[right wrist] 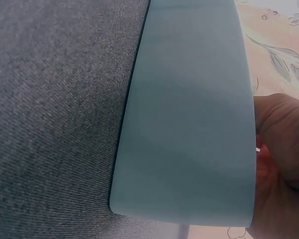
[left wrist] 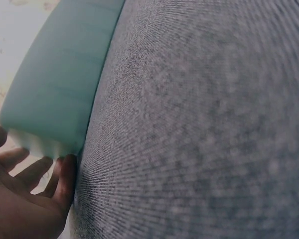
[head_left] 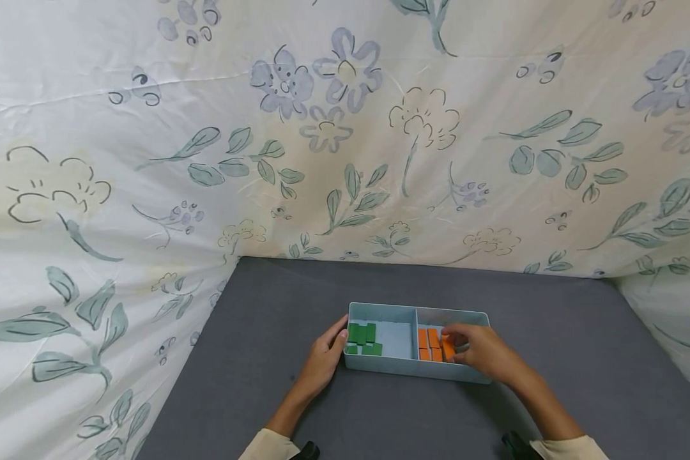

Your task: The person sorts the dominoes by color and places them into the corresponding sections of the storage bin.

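Observation:
A light blue two-compartment box (head_left: 379,364) sits on the dark grey table. My left hand (head_left: 322,361) is at its left end, with fingertips against the end wall (left wrist: 40,142) in the left wrist view and the thumb near the rim. Reaching over the front wall, my right hand (head_left: 483,350) pinches an orange block (head_left: 447,349) between thumb and fingers inside the right compartment. Several other orange blocks (head_left: 423,338) lie in rows beside it. In the right wrist view the box wall (right wrist: 189,119) hides the fingertips.
Several green blocks (head_left: 362,333) lie at the left side of the left compartment. A divider (head_left: 416,332) separates the two compartments. The grey table (head_left: 276,300) surrounds the box, and a floral cloth (head_left: 379,160) hangs behind and at both sides.

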